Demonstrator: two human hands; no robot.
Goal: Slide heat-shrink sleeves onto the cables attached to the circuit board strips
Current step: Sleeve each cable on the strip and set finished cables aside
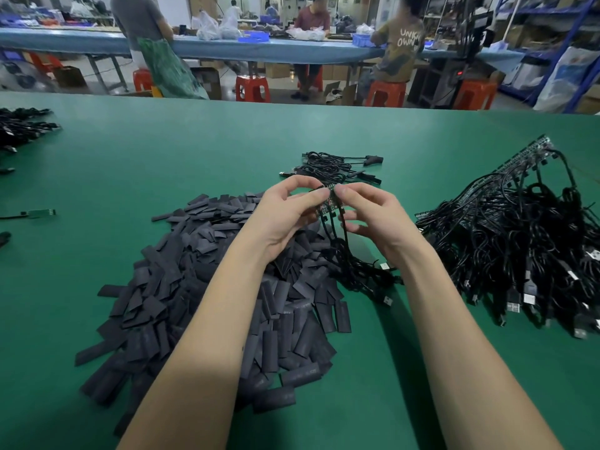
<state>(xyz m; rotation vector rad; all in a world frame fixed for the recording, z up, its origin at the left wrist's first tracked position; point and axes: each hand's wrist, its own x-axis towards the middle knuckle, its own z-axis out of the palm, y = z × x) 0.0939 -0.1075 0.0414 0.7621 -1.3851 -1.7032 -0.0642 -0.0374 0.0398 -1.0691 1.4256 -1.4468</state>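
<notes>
Green desk (136,164) carrying everything. We are pinching short circuit board strip (328,203) between both hands, left hand (285,209) and right hand (370,212) close together, strip's long axis running 12 to 6, cables (337,248) hanging toward 6. Sleeve pile (207,287), flat dark pieces, lying at 7, nearer left hand. Whether sleeve is in fingers, we cannot tell.

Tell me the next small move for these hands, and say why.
Probably free the left hand to pick one sleeve from the pile of sleeves. Both hands, the right hand too, pinch the small board strip with its cables hanging down, and I can see no sleeve in either grip.
</notes>
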